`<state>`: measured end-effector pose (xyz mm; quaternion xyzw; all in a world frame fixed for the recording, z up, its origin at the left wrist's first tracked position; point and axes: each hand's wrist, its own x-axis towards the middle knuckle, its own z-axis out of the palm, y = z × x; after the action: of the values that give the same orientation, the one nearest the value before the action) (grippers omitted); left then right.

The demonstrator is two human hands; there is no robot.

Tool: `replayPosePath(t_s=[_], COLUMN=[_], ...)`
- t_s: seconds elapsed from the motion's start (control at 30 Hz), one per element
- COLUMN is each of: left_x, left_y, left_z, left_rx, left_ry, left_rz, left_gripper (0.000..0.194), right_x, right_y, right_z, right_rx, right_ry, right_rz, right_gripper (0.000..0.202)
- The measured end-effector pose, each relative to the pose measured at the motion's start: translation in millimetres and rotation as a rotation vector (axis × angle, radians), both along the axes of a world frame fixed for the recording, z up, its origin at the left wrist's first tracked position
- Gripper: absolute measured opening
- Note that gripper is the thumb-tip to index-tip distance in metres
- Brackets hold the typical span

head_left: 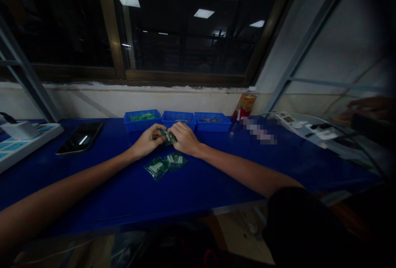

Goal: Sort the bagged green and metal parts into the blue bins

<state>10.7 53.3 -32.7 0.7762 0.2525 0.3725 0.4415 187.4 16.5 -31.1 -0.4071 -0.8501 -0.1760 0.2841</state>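
My left hand (pixel 149 140) and my right hand (pixel 185 138) meet over the middle of the blue table, pinching a small clear plastic bag (pixel 168 137) between them. Its contents are too small and dark to make out. Just below the hands, two more clear bags lie on the table, overlapping: one bag (pixel 157 167) with white pieces inside, the other bag (pixel 176 160) with white and metallic-looking pieces. Behind my hands stand three blue bins in a row: a left bin (pixel 143 125) with green items, a middle bin (pixel 194 126) and a right bin (pixel 213 127) with thin small parts.
A black phone (pixel 79 138) and a white power strip (pixel 29 142) lie on the left. At the back right stands a drink bottle (pixel 246 103). Another power strip with plugs (pixel 309 129) sits far right. Beyond the table is a window (pixel 192 32).
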Motion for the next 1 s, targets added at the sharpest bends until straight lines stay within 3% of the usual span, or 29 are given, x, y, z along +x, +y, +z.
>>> replayPosePath(t_s=[0.2, 0.3, 0.4, 0.53, 0.63, 0.77, 0.9, 1.0], left_x=[-2.3, -5.7, -6.2, -6.3, -7.5, -7.6, -5.5, -3.9], left_y=[10.4, 15.9, 15.1, 7.7, 2.4, -3.1, -6.5, -6.3], left_z=[-4.3, -5.4, -5.2, -1.2, 3.1, 6.3, 5.1, 2.6], left_rx=[0.065, 0.174, 0.207, 0.278, 0.446, 0.605, 0.612, 0.605], left_ry=[-0.16, -0.183, -0.163, -0.034, 0.07, 0.121, 0.176, 0.206], left_rz=[0.258, 0.343, 0.31, 0.223, 0.171, 0.093, 0.056, 0.065], left_gripper=[0.033, 0.05, 0.058, 0.034, 0.022, 0.029, 0.055, 0.055], right_x=[-3.3, -1.3, 2.6, 5.1, 4.7, 3.5, 2.5, 2.2], right_y=[-2.1, 1.3, 6.4, 7.8, 5.2, 4.8, 9.5, 12.8], right_z=[2.3, 2.8, 2.0, 1.4, 2.2, 2.8, 0.1, -3.5], right_rx=[-0.08, -0.172, -0.28, -0.395, -0.436, -0.429, -0.414, -0.405], right_ry=[0.142, 0.217, 0.308, 0.415, 0.432, 0.424, 0.405, 0.406], right_rz=[0.052, 0.083, 0.102, 0.117, 0.138, 0.149, 0.102, 0.079], right_gripper=[0.014, 0.027, 0.046, 0.062, 0.065, 0.062, 0.046, 0.032])
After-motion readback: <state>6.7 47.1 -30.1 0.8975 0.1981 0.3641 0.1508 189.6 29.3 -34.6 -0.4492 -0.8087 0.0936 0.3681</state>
